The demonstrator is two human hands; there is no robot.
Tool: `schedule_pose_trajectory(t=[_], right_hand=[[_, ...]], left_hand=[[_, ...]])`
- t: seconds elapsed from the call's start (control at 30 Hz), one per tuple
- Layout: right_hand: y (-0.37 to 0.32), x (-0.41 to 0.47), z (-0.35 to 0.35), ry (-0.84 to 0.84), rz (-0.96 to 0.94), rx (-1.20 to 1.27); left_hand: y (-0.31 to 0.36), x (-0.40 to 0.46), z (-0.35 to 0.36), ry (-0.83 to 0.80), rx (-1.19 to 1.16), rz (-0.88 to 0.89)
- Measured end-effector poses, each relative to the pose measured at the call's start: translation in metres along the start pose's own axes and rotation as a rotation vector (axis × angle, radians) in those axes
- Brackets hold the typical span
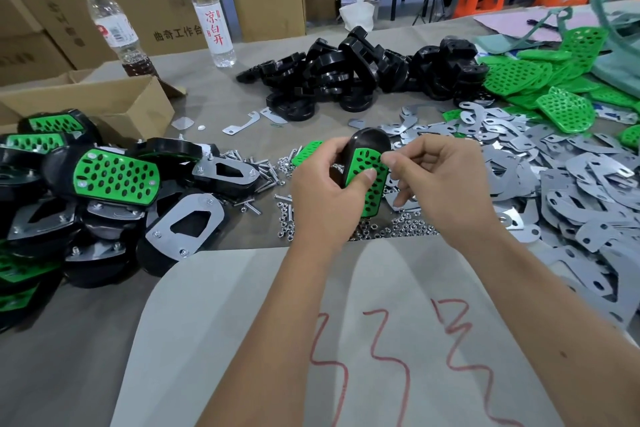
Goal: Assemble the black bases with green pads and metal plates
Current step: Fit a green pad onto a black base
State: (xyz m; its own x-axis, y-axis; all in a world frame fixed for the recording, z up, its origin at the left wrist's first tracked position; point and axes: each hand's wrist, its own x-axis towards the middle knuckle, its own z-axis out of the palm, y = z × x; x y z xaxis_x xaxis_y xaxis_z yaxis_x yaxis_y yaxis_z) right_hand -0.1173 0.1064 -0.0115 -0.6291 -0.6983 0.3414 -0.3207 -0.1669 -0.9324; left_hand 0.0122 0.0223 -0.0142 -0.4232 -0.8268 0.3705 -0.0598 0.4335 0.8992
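Left hand [323, 180]: grips a black base [369, 144] from its left side, fingers curled behind it and the thumb pressed flat on the green pad [369, 180] that sits on its face; the piece is held upright above the table, just over the loose hardware.
Right hand [440, 177]: thumb and forefinger pinched together at the upper right edge of the green pad; whether something small sits between the fingertips cannot be told.
Nuts and screws [394, 227]: a scatter of small silver pieces on the table [214, 104] directly below and to the left of the held piece.
Second green pad [306, 151]: lies flat on the table, partly hidden behind the left hand.
Metal plates [568, 184]: a broad loose heap to the right of the hands, reaching to the table's near right edge.
Loose green pads [540, 80]: piled at the far right, beyond the metal plates.
Bare black bases [360, 69]: heaped at the far middle of the table.
Finished pieces [114, 177]: stacked at the left, some showing the green pad, others a metal plate screwed on.
Cardboard box [104, 104]: open, behind the finished pieces.
Bottles [211, 14]: two clear plastic ones standing at the far left.
Paper sheet [242, 340]: pale, marked with red scrawl, lying under the forearms.
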Motion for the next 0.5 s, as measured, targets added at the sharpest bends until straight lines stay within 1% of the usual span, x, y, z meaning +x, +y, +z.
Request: schedule_pose_trajectory(t=[0.07,0.1,0.17,0.2,0.3,0.37,0.43,0.5], right_hand=[[0.001,0.0,0.001,-0.011,0.004,0.017],[0.002,0.001,0.001,-0.008,0.035,0.073],[-0.001,0.002,-0.002,-0.025,0.14,0.271],[-0.001,0.003,-0.004,-0.049,0.158,0.32],[0.0,0.002,-0.006,-0.092,0.063,0.196],[0.003,0.001,-0.003,-0.043,0.05,0.157],[0.007,0.002,0.0,0.049,0.104,0.151],[0.01,0.005,-0.001,0.046,0.169,0.117]], left_hand=[[0.001,0.001,-0.002,-0.009,-0.027,-0.018],[0.001,0.001,-0.002,-0.012,-0.053,-0.03],[0.003,0.001,-0.003,-0.022,-0.115,-0.061],[0.004,0.0,-0.003,-0.032,-0.139,-0.074],[0.005,-0.002,0.0,-0.061,-0.139,-0.066],[0.003,-0.003,0.001,-0.06,-0.18,-0.079],[0.003,-0.003,0.001,-0.059,-0.282,-0.13],[0.004,-0.004,0.001,-0.066,-0.35,-0.151]])
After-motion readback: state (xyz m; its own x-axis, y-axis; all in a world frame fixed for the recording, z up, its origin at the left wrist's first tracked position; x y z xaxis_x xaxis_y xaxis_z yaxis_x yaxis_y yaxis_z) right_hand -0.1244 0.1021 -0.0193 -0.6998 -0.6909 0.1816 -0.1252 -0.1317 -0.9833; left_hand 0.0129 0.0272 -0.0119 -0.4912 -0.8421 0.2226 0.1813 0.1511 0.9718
